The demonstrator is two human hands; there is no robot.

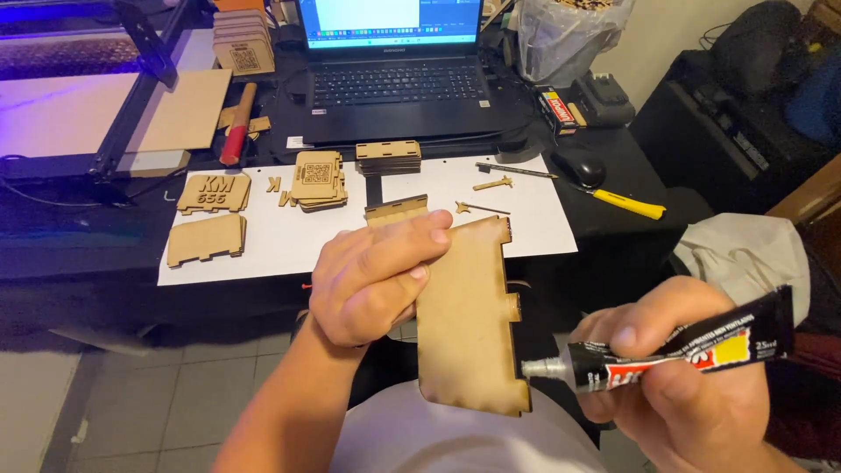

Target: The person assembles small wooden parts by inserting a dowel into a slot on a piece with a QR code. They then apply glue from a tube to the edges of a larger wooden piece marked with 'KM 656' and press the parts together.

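Note:
My left hand (368, 280) grips a flat laser-cut wooden panel (469, 324) with notched edges, held upright over my lap. A second, smaller wooden piece (396, 210) pokes up behind my fingers. My right hand (692, 385) is shut on a black glue tube (692, 350) with a red and yellow label. The tube's silver nozzle (543, 368) touches the panel's lower right edge.
On a white sheet (272, 241) on the dark desk lie several cut wooden pieces (213, 193), a stack of small panels (388, 156) and thin sticks. Behind stand a laptop (394, 79), a mouse (580, 166), a yellow-handled knife (626, 204) and a laser cutter frame (131, 96).

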